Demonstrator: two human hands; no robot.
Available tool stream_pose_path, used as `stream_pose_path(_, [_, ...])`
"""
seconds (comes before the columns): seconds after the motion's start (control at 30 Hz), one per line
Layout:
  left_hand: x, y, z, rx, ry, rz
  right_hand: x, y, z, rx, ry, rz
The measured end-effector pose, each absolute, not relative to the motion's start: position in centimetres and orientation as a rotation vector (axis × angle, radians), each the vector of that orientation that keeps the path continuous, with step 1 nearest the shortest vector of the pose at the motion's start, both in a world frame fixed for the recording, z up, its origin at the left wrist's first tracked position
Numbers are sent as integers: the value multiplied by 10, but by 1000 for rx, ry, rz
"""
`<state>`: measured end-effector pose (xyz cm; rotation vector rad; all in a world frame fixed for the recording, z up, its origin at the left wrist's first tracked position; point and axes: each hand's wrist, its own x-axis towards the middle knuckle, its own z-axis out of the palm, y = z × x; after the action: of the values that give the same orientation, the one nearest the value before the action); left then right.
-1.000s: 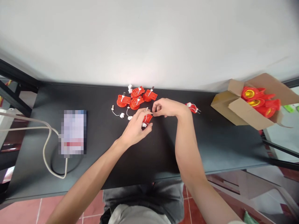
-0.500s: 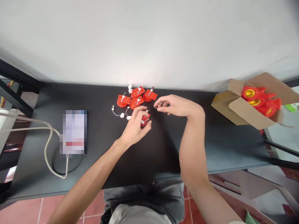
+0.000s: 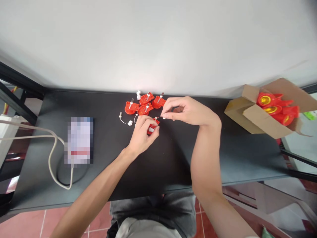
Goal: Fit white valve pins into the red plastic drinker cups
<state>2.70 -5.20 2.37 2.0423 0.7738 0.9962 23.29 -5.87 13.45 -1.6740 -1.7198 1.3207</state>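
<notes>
My left hand (image 3: 144,132) is closed round a small red plastic part (image 3: 154,126) with white and metal bits on it, partly hidden by my fingers. Just to its right, my right hand (image 3: 185,110) pinches a tiny white piece (image 3: 163,117) between thumb and fingertips. Behind my hands lie several red plastic shells, among them a left one (image 3: 131,107) and a right one (image 3: 158,102), each crossed by a metal strip with a white fitting. Left of my left hand, a small white connector (image 3: 130,123) lies with a thin wire attached. Another white piece (image 3: 138,94) sits at the back.
On the right, an open cardboard box (image 3: 241,114) holds several red and yellow plastic items (image 3: 272,109). A blurred-out flat device (image 3: 80,140) with a pale cable (image 3: 51,158) lies on the left of the black table (image 3: 163,172). A pale wall (image 3: 148,49) rises behind.
My left fingers have closed in round the red part, which shows more now. My right hand has shifted slightly left, and a white piece now shows at its fingertips.
</notes>
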Motion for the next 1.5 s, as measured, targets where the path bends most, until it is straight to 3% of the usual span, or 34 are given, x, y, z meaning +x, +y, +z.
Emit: stream_pose_path(1.5, [27, -51, 19, 2052, 783, 1088, 223, -52, 130, -1733, -1868, 1399])
